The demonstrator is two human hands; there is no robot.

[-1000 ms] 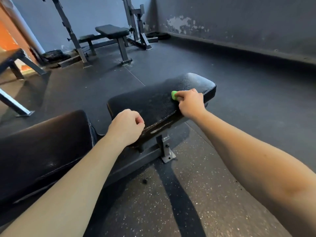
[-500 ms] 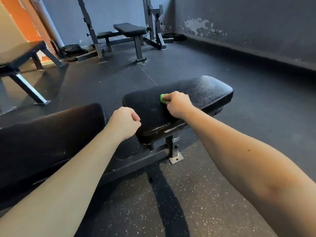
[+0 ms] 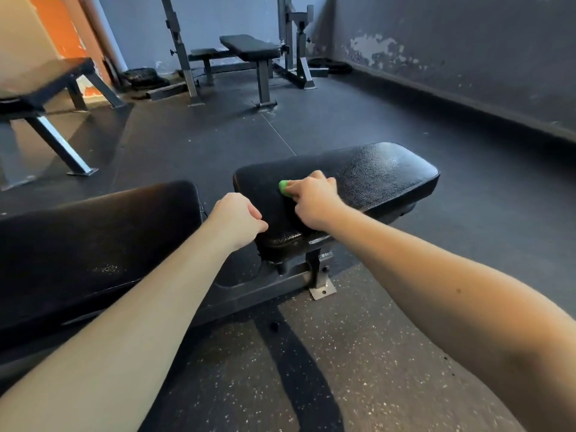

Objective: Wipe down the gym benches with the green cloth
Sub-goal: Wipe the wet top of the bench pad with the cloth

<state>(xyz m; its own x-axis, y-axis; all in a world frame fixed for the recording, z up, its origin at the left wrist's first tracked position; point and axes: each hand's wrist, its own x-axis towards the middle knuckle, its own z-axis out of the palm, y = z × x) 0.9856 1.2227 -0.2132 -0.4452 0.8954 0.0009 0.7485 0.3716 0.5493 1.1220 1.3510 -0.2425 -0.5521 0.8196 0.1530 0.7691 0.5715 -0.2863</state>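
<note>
A black padded seat pad [image 3: 383, 176] of a gym bench lies in front of me, with the longer back pad [image 3: 93, 241] to its left. My right hand [image 3: 314, 201] grips a small green cloth [image 3: 283, 187] and presses it on the seat pad's left half; only a bit of cloth shows past the fingers. My left hand [image 3: 237, 219] is curled into a fist holding nothing, hovering over the gap between the two pads.
The bench's metal foot [image 3: 321, 288] is bolted on the speckled rubber floor. A second bench [image 3: 249, 48] stands in a rack at the back. Another bench frame [image 3: 46, 98] is at the left. A dark wall [image 3: 467, 57] runs along the right.
My right hand has slid the green cloth leftward along the seat pad, from near its middle toward its left end. The left fist stayed near the gap. My view shifted a little leftward.
</note>
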